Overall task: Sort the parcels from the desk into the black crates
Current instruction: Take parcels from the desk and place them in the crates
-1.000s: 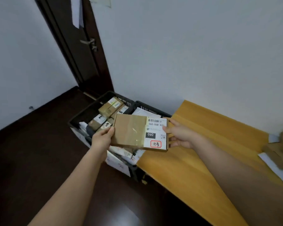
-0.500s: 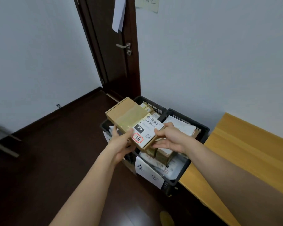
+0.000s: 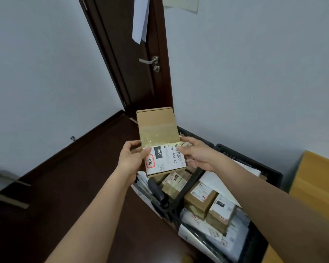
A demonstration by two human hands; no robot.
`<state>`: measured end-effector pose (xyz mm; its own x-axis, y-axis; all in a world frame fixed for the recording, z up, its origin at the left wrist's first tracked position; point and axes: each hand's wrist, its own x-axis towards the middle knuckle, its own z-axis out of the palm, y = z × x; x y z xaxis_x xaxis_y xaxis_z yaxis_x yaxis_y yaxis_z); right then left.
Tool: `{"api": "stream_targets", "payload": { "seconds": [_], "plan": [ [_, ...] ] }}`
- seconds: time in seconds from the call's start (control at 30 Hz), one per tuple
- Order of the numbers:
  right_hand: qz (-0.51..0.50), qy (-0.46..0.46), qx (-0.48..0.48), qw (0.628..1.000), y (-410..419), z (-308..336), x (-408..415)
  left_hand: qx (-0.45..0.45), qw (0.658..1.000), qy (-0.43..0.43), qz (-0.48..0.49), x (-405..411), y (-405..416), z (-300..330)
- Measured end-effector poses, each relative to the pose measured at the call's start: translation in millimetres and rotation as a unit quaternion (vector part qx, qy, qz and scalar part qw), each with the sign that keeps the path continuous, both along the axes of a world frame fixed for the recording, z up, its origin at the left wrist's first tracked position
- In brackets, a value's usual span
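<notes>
Held up over the crates (image 3: 235,154): parcel (image 3: 160,143), left hand (image 3: 131,158) and right hand (image 3: 196,154) pinching opposite edges. Stiff card, looks light; side edges grip best.

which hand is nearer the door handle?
Left. The left hand grips the parcel almost straight below the door handle; the right hand holds its other edge, further right.

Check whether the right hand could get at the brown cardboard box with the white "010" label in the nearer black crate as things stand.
Probably not yet: the right hand grips the taped cardboard parcel together with the left hand. The brown "010" box lies uncovered on top of the black crate, so access looks free once released.
</notes>
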<state>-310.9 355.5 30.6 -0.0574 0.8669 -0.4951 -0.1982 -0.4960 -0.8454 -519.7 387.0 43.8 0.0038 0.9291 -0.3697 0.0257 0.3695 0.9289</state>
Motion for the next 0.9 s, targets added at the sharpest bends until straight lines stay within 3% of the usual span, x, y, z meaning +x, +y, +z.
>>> {"api": "stream_targets", "payload": {
  "seconds": [0.2,0.43,0.77,0.9],
  "plan": [
    [-0.013,-0.034,-0.004,0.999,68,-1,7,-0.024,1.000,-0.010,-0.012,10,80,2],
    [-0.031,-0.085,-0.084,0.992,102,-34,20,-0.119,0.987,0.019,-0.104,34,146,-35],
    [-0.158,-0.055,-0.168,0.971,160,-79,-7,-0.159,0.940,0.086,-0.288,37,259,-85],
    [-0.181,-0.059,-0.230,0.954,181,-95,-36,-0.197,0.911,0.150,-0.331,21,299,-112]
  ]
}}
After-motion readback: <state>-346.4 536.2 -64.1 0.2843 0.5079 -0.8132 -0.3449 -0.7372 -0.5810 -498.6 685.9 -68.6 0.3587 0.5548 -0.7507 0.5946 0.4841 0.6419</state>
